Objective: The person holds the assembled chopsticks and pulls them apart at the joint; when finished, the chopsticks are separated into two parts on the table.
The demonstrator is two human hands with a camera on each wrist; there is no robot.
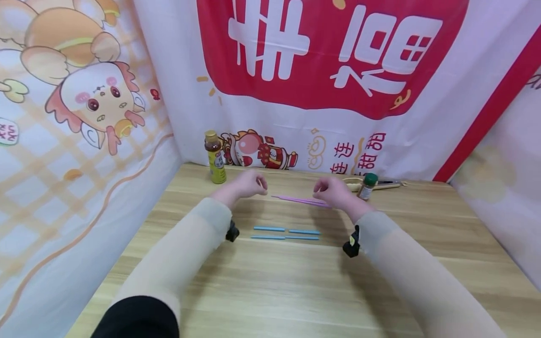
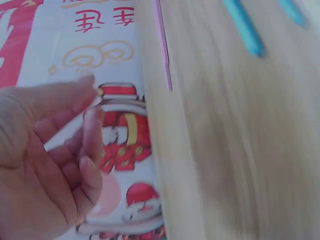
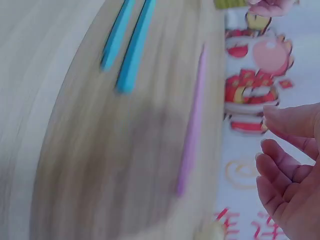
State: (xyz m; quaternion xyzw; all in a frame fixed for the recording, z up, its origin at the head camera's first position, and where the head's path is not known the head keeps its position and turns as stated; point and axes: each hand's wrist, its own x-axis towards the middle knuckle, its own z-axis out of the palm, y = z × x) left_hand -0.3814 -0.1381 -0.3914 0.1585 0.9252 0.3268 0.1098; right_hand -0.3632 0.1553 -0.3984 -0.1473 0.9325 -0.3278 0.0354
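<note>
My left hand (image 1: 247, 184) hovers over the back of the table, left of two slender pink-purple tapered sticks (image 1: 304, 202). Its fingers are loosely bent and hold nothing; in the left wrist view a gap shows between thumb and fingertips. Over the right end of those sticks, my right hand (image 1: 336, 192) is held with relaxed fingers, and the right wrist view shows its palm (image 3: 295, 200) bare. Nearer to me lie several short blue sticks (image 1: 269, 229), set end to end in two rows between my forearms.
A bottle with a yellow label (image 1: 217, 164) stands at the back left. Right of my right hand is a small green-capped jar (image 1: 367, 188), with a long, dark-and-tan tool (image 1: 390, 184) behind it. Printed cloth (image 1: 313, 101) hangs along the table's back edge.
</note>
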